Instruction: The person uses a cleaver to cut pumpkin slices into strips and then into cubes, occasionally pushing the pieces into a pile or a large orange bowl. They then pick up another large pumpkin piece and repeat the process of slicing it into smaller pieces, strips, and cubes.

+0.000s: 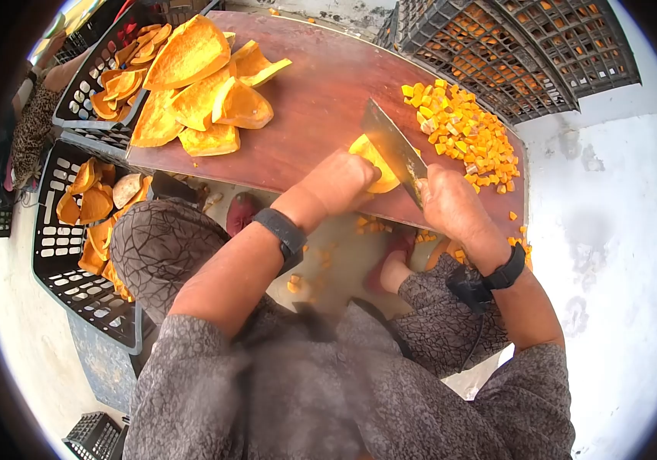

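Observation:
My left hand (341, 182) is closed on a yellow-orange pumpkin piece (374, 159) at the near edge of the reddish table (321, 84). In my right hand (455, 201) is a cleaver (394, 146), its wide blade standing against the right side of that piece. The handle is mostly hidden by my fingers. Right of the blade lies a heap of pumpkin cubes (466, 134). Several large curved pumpkin pieces (205, 88) are piled at the table's left end.
Black crates (512, 54) with orange pieces inside stand beyond the table's right end. To my left are two more crates (125, 326) (75, 115) of pumpkin pieces. Fallen cubes (294, 284) lie on the floor below. Part of another person (33, 126) shows at far left.

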### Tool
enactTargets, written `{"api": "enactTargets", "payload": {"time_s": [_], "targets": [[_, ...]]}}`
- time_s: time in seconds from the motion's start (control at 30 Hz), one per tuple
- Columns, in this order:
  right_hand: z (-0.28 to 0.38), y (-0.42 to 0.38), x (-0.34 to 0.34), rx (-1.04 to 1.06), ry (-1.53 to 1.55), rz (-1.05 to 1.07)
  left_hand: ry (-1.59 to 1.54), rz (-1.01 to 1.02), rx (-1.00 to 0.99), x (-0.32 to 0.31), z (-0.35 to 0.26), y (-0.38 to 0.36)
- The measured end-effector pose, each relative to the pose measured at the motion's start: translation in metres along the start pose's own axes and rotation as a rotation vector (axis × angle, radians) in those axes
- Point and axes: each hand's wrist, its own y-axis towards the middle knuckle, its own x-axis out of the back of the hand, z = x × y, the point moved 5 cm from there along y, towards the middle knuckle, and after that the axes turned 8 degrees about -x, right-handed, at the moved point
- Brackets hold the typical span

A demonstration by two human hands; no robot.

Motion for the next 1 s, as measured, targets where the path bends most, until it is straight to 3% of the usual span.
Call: {"api": "enactTargets", "payload": {"time_s": [0.13, 0.23, 0.4, 0.57, 0.63, 0.77, 0.9, 1.0], "targets": [[0.0, 0.012, -0.005, 0.097, -0.021, -0.053, 0.001, -0.013, 0.019, 0.0, 0.002, -0.002], [-0.001, 0.019, -0.016, -0.015, 0.029, 0.022, 0.021, -0.046, -0.01, -0.001, -0.001, -0.003], [-0.003, 0.014, -0.012, 0.162, 0.089, -0.018, 0.033, -0.026, 0.011, -0.004, 0.002, -0.003], [-0.005, 0.02, -0.011, 0.014, -0.046, 0.118, 0.006, -0.052, 0.006, -0.008, 0.006, -0.002], [-0.011, 0.024, -0.026, 0.064, 0.072, -0.036, -0.001, -0.046, 0.007, -0.008, 0.005, -0.003], [-0.01, 0.037, -0.046, -0.021, 0.086, -0.104, 0.054, -0.06, -0.037, -0.005, 0.003, -0.001], [-0.005, 0.03, -0.032, -0.039, 0.029, 0.019, 0.092, -0.066, -0.021, -0.013, 0.006, -0.006], [-0.009, 0.012, -0.02, 0.11, 0.066, 0.008, 0.09, -0.099, -0.03, -0.008, 0.003, -0.005]]}}
